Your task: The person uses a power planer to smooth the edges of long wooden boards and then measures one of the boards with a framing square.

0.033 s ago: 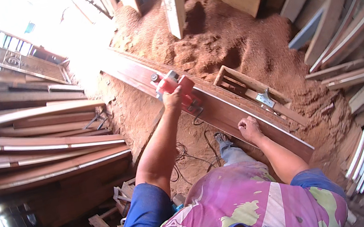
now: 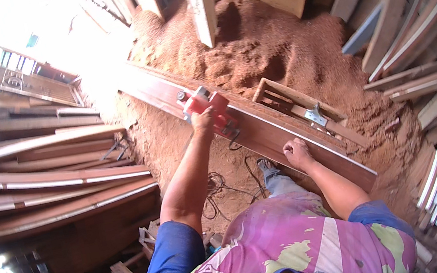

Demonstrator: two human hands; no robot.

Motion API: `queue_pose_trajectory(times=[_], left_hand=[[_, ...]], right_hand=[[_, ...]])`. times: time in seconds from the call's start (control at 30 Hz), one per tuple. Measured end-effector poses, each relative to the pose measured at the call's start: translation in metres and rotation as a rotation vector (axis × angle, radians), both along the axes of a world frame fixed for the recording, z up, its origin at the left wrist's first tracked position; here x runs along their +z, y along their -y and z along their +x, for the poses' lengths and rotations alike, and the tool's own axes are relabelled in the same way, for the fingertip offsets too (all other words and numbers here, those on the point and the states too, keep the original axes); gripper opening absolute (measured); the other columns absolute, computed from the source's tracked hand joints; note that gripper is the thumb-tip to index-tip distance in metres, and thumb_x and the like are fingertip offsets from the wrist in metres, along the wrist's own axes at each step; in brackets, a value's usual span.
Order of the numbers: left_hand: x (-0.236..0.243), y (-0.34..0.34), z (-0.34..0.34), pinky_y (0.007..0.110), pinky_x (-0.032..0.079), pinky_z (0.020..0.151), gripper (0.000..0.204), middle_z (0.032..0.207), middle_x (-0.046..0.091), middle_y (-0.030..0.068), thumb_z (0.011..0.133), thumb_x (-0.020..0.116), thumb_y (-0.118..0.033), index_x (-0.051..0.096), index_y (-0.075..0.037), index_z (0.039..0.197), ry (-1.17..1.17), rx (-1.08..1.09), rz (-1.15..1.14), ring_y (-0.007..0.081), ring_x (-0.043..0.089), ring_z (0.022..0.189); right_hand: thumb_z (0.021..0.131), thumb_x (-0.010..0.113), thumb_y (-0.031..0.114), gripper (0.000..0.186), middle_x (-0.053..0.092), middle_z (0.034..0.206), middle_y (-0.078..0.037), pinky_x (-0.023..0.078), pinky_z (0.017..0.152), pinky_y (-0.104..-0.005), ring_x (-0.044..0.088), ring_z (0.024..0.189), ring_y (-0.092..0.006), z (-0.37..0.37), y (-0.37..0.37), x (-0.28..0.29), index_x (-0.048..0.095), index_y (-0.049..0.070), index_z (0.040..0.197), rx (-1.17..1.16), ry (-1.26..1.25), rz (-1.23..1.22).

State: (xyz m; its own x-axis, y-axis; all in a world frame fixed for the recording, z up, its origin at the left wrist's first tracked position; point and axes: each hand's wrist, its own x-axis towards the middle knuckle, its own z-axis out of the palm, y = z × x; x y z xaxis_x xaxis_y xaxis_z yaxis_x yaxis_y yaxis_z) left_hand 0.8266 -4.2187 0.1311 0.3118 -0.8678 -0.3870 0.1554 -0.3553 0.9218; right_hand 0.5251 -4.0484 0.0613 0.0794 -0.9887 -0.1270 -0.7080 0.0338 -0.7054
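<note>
My left hand grips a red electric planer that sits on a long reddish-brown board. The board runs slantwise from the bright far left to the near right, with a pale strip along its far edge. Over the board's nearer right part is my right hand, its fingers curled together; whether anything is between them is hidden. A dark cord hangs from the planer's near end.
Beyond the board, an open wooden box with a metal-headed tool lies by heaped reddish sawdust. Curved planks are stacked at left, more timber at right. Loose cable lies near my foot.
The whole view has shifted slightly left. My hands and the planer keep nearly the same places along the board.
</note>
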Motion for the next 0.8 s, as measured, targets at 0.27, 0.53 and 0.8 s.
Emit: queue_pose_trajectory(times=[0.27, 0.53, 0.8], left_hand=[[0.036, -0.108, -0.031, 0.03, 0.05, 0.061, 0.024, 0.074, 0.065, 0.0067, 0.074, 0.069, -0.014, 0.065, -0.002, 0.095, 0.329, -0.456, -0.039, 0.015, 0.061, 0.063], [0.067, -0.254, -0.123, 0.041, 0.05, 0.065, 0.038, 0.075, 0.066, 0.0185, 0.069, 0.077, -0.037, 0.067, -0.005, 0.087, 0.656, -0.808, -0.113, 0.0351, 0.066, 0.075], [0.063, -0.301, -0.221, 0.046, 0.051, 0.07, 0.039, 0.08, 0.067, 0.0175, 0.07, 0.074, -0.04, 0.068, -0.013, 0.099, 0.851, -0.886, -0.148, 0.0349, 0.066, 0.079]], right_hand=[[0.086, 0.058, 0.018, 0.017, 0.067, 0.079, -0.01, 0.049, 0.07, -0.0322, 0.064, 0.074, -0.0185, -0.058, -0.02, 0.017, 0.066, 0.003, 0.089, -0.303, 0.274, -0.004], [0.086, 0.059, 0.021, 0.019, 0.066, 0.083, -0.014, 0.049, 0.07, -0.0334, 0.065, 0.077, -0.0254, -0.136, -0.114, 0.062, 0.064, 0.002, 0.087, -0.298, 0.135, -0.135], [0.083, 0.058, 0.016, 0.01, 0.065, 0.087, -0.012, 0.05, 0.072, -0.0393, 0.062, 0.083, -0.0328, -0.192, -0.17, 0.062, 0.063, 0.008, 0.088, -0.214, -0.019, -0.222]])
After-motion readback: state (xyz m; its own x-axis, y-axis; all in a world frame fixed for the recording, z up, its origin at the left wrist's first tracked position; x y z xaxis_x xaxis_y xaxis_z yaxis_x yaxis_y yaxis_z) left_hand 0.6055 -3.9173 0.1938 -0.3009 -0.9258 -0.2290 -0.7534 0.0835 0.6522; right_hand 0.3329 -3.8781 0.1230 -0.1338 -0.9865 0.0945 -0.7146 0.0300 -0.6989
